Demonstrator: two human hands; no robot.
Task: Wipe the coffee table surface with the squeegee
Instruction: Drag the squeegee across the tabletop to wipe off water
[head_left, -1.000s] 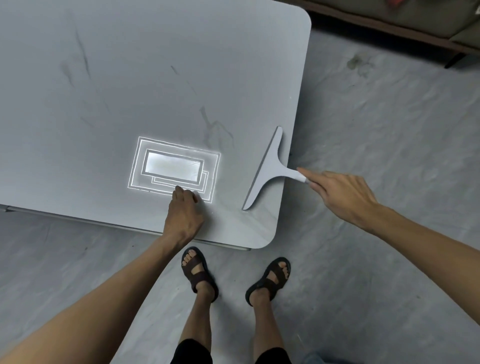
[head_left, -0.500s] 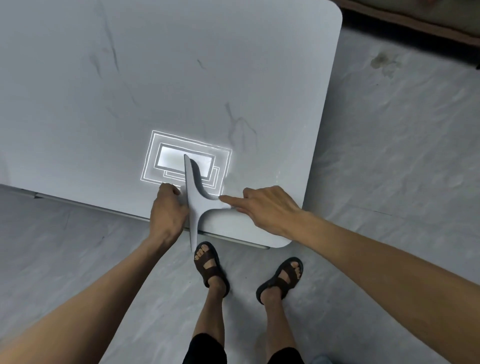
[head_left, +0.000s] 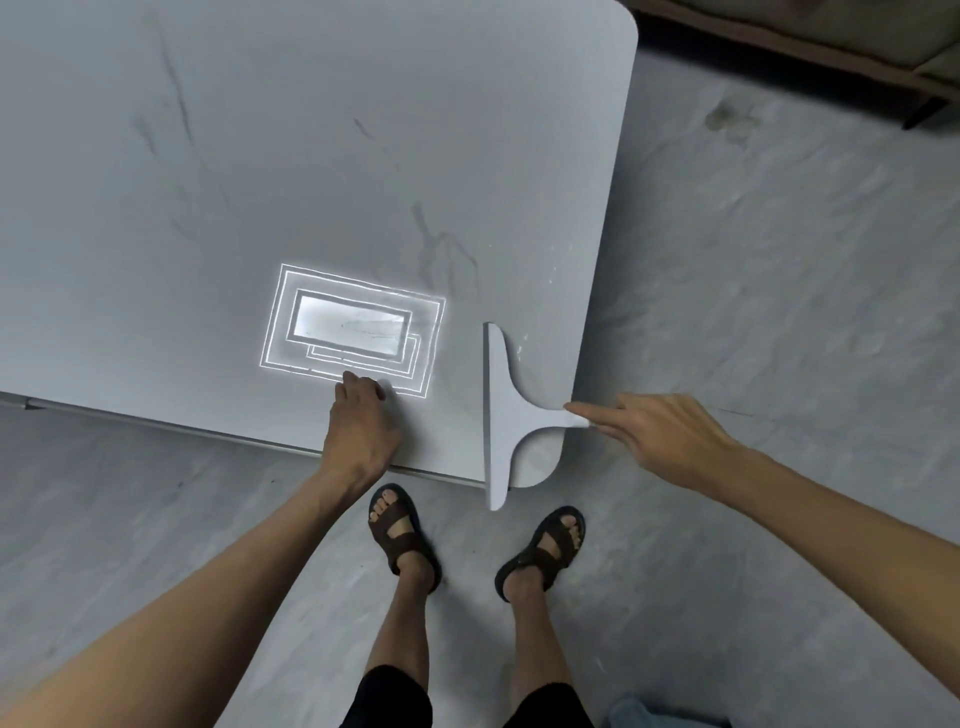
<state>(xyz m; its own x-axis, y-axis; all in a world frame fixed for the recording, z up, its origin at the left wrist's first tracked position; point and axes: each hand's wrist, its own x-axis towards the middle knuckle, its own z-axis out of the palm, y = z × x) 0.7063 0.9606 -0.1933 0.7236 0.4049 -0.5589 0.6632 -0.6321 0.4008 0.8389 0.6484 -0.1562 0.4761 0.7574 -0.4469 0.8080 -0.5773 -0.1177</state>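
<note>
A pale grey T-shaped squeegee (head_left: 501, 415) lies near the front right corner of the grey marble-look coffee table (head_left: 363, 156). Its blade runs front to back and its lower end juts past the table's front edge. My right hand (head_left: 660, 436) grips the short handle from the right, index finger stretched along it. My left hand (head_left: 361, 423) rests knuckles-down on the table near the front edge, fingers curled with nothing in them. A bright rectangular light reflection (head_left: 353, 327) shines on the tabletop just beyond my left hand.
My two sandalled feet (head_left: 472, 535) stand on the grey floor right in front of the table corner. A dark wooden furniture base (head_left: 831, 57) runs along the top right. A dark stain (head_left: 724, 117) marks the floor near it.
The squeegee has swept right, from beside my left hand over the light reflection back to the table's front right corner. My left hand has stayed in place.
</note>
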